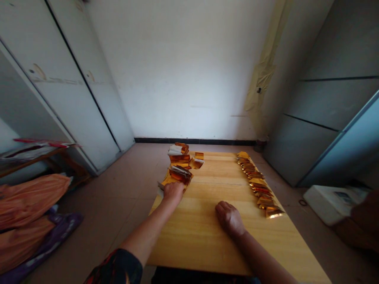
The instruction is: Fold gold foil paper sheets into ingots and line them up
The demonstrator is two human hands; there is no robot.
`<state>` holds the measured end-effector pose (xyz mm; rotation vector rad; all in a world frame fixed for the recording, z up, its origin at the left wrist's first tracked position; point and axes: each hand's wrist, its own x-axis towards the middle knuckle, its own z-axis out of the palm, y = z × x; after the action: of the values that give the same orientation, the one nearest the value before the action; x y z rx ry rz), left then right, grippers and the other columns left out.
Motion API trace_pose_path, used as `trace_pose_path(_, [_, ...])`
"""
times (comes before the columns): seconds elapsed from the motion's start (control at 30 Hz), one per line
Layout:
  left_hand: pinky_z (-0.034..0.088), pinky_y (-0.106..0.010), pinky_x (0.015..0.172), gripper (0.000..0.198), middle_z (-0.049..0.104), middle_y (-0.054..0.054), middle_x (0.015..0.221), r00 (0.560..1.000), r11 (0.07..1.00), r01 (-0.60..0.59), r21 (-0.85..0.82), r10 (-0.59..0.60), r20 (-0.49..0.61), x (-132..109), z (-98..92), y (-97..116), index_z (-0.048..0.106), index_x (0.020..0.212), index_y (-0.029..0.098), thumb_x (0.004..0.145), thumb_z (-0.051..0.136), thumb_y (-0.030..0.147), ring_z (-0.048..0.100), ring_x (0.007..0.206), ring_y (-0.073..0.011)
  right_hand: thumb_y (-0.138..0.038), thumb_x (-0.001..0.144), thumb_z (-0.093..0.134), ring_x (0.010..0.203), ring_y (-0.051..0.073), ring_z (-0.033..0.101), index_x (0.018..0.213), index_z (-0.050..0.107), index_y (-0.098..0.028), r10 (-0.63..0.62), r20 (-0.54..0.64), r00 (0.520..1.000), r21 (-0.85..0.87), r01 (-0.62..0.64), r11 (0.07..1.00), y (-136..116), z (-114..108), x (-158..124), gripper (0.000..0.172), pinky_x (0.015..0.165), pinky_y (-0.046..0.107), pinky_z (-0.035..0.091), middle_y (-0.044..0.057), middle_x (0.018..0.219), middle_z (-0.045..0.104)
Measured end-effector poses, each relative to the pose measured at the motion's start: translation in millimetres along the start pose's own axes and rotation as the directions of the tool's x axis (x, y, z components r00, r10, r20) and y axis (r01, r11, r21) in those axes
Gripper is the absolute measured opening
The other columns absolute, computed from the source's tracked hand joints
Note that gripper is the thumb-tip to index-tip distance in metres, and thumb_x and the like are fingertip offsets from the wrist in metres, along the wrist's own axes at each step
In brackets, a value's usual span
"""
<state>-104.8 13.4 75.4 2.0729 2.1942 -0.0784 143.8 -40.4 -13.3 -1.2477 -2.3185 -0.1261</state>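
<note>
My left hand (174, 191) is at the near-left stack of gold foil paper (180, 173), its fingers bent down against the sheets. The fingertips are partly hidden, but they look closed on the foil paper. My right hand (229, 217) rests on the wooden table (201, 232) as a loose fist, with nothing visible in it. Behind the left stack lie more gold sheets (180, 161), another bundle with pale backs (179, 149) and a couple of loose curled pieces (197, 163). Along the right edge runs an overlapping row of folded gold foil pieces (257, 184).
A white wall (189, 79) stands beyond the table. White cabinets (74, 86) rise on the left, near orange cloth (32, 197) and a purple bag (56, 236). At the right are a grey refrigerator (319, 102) and a white box (328, 205) on the floor.
</note>
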Motion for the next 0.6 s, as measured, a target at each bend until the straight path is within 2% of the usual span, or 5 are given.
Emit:
trace_pose_path(0.2, [0.045, -0.03, 0.074, 0.019, 0.07, -0.006, 0.091, 0.997, 1.0, -0.002, -0.015, 0.0, -0.076, -3.7, -18.2, -10.0, 0.066, 0.085, 0.022, 0.085, 0.047, 0.028, 0.065, 0.085, -0.0219, -0.012, 0.086, 0.043, 0.065, 0.012, 0.047, 0.071, 0.056, -0.018, -0.003, 0.006, 1.0, 0.007, 0.003, 1.0, -1.0, -2.1, 0.8, 0.021, 0.062, 0.023, 0.031, 0.002, 0.072, 0.057])
trace_pose_path(0.37, [0.041, -0.028, 0.074, 0.024, 0.068, -0.008, 0.086, 0.955, 0.998, -0.05, -0.046, 0.035, -0.295, -11.2, -48.5, -9.3, 0.058, 0.097, 0.021, 0.091, 0.036, 0.026, 0.064, 0.083, -0.0199, -0.011, 0.087, 0.041, 0.064, 0.012, 0.047, 0.069, 0.056, -0.018, 0.01, 0.0, 1.0, 0.021, -0.01, 1.0, -2.5, -2.1, 0.4, 0.024, 0.062, 0.024, 0.031, 0.002, 0.071, 0.056])
trace_pose_path(0.43, [0.04, -0.028, 0.073, 0.025, 0.067, -0.007, 0.084, 0.943, 0.995, -0.059, -0.085, 0.027, -0.331, -13.0, -60.4, -4.4, 0.056, 0.098, 0.02, 0.092, 0.034, 0.029, 0.062, 0.081, -0.0199, -0.012, 0.087, 0.04, 0.064, 0.012, 0.048, 0.069, 0.056, -0.018, 0.015, 0.005, 1.0, 0.036, -0.015, 0.999, -2.4, -1.9, -0.6, 0.024, 0.061, 0.024, 0.032, 0.003, 0.071, 0.057])
trace_pose_path(0.53, [0.039, -0.024, 0.07, 0.019, 0.063, -0.002, 0.079, 0.923, 0.937, -0.107, -0.332, -0.031, -0.384, -11.3, -67.9, 5.9, 0.053, 0.092, 0.021, 0.092, 0.036, 0.03, 0.059, 0.077, -0.0164, -0.015, 0.088, 0.039, 0.065, 0.013, 0.05, 0.07, 0.057, -0.018, 0.052, 0.026, 0.998, 0.112, -0.055, 0.992, -2.5, -4.1, -1.5, 0.026, 0.062, 0.024, 0.034, 0.004, 0.072, 0.058])
trace_pose_path(0.6, [0.039, -0.022, 0.066, 0.016, 0.059, 0.001, 0.075, 0.898, 0.775, -0.235, -0.586, -0.057, -0.437, -7.6, -61.9, 14.5, 0.05, 0.087, 0.021, 0.09, 0.038, 0.032, 0.056, 0.072, -0.014, -0.021, 0.089, 0.039, 0.068, 0.014, 0.053, 0.075, 0.06, -0.018, 0.094, 0.053, 0.994, 0.26, -0.105, 0.96, -4.3, -8.1, 0.4, 0.025, 0.064, 0.024, 0.038, 0.005, 0.075, 0.06])
